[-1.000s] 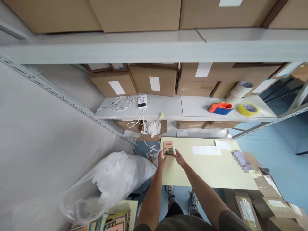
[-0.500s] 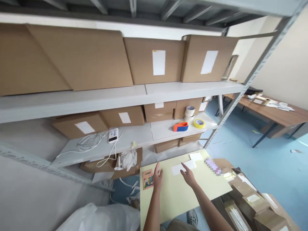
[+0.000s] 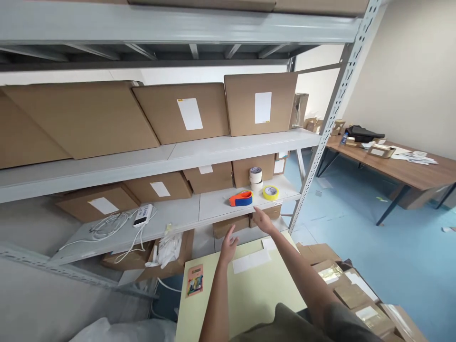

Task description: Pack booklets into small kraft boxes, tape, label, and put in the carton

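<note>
My left hand is over the pale yellow table, its fingers apart and nothing in them. Further up and to the right, my right hand reaches just below the orange and blue tape dispenser on the shelf, with fingers apart and empty. Beside the dispenser are a yellow tape roll and stacked white tape rolls. White paper sheets lie between my forearms, and a pink illustrated booklet rests at the table's left.
Metal shelving with cardboard boxes stands ahead. A power strip and cables are on the shelf at left. More boxes are piled at right, near a wooden table.
My right hand has moved up and forward from over the papers toward the shelf with the tape dispenser. The view has shifted to the right and upward.
</note>
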The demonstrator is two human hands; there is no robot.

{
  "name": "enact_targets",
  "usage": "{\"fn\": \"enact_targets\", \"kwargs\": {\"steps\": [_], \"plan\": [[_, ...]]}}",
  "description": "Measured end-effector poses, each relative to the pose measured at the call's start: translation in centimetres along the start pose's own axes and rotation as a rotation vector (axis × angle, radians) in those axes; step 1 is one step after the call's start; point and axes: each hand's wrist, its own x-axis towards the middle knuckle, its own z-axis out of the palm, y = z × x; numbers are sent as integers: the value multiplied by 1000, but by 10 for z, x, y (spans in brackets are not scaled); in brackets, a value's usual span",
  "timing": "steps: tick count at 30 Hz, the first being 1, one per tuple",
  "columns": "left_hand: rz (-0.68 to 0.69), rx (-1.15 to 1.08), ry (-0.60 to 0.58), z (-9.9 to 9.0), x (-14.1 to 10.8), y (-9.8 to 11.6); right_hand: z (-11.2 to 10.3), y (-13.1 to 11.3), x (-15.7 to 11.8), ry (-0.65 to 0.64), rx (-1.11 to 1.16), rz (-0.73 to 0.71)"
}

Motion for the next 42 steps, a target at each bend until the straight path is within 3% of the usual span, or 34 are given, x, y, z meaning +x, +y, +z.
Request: {"fn": "enact_targets", "kwargs": {"steps": [3, 7, 11, 14, 16, 21, 26, 30, 34, 38, 42], "plan": [[16, -3, 30, 1, -3, 6, -5, -18, 59, -82, -86, -86], [1, -18, 64, -6, -16, 10, 13, -34, 112, -124, -163, -104], [-24, -29, 106, -22, -38, 8, 34, -39, 128, -115, -213, -68], [-40, -30, 153, -36, -52, 4, 39, -40, 124, -108, -253, -72], [-48, -30, 187, -46, -57, 2, 39, -44, 115, -110, -402, -102], [-23, -28, 286, -74, -57, -6, 35, -59, 72, -90, -788, -243], [-35, -39, 151, -97, -53, -26, 43, -55, 0, -48, -912, -276], [-85, -31, 77, -103, -67, -56, 62, -20, -76, -74, -1026, -217], [-183, 6, 13, -105, -99, -81, 74, 23, -155, -179, -1052, -28], [-237, 49, -21, -109, -130, -95, 71, 65, -216, -297, -1033, 175], [-274, 84, 5, -112, -154, -105, 57, 112, -255, -334, -1019, 342]]}}
